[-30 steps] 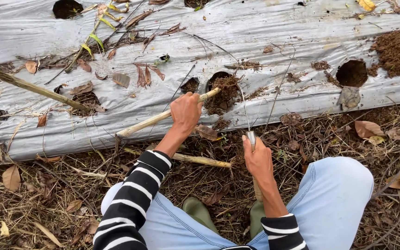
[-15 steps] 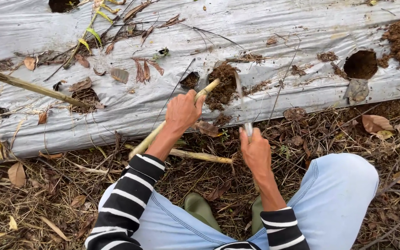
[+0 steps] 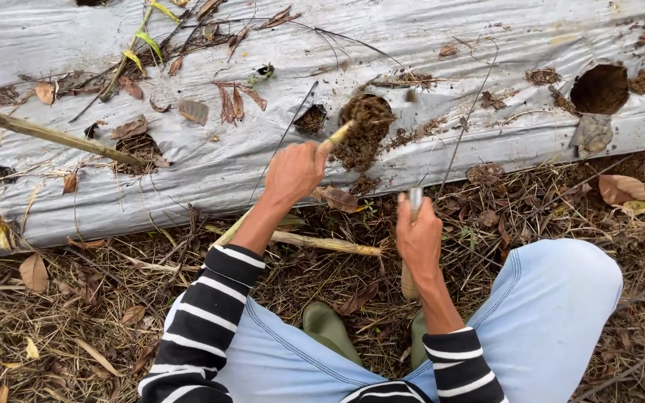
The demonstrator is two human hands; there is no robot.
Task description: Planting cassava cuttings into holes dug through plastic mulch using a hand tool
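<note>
The left hand grips a pale stick, digging soil from the planting hole in the plastic mulch sheet. The right hand is closed round what looks like a metal-tipped tool. Next, loosened soil likely needs clearing.

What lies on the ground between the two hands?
Head view: between left hand and right hand lie a brown dry leaf and a pale stick.

Two hands: the left hand and the right hand, each closed around one thing. Three long sticks (one sits in the left hand). One silver sheet with four round holes. Two green boots
</note>
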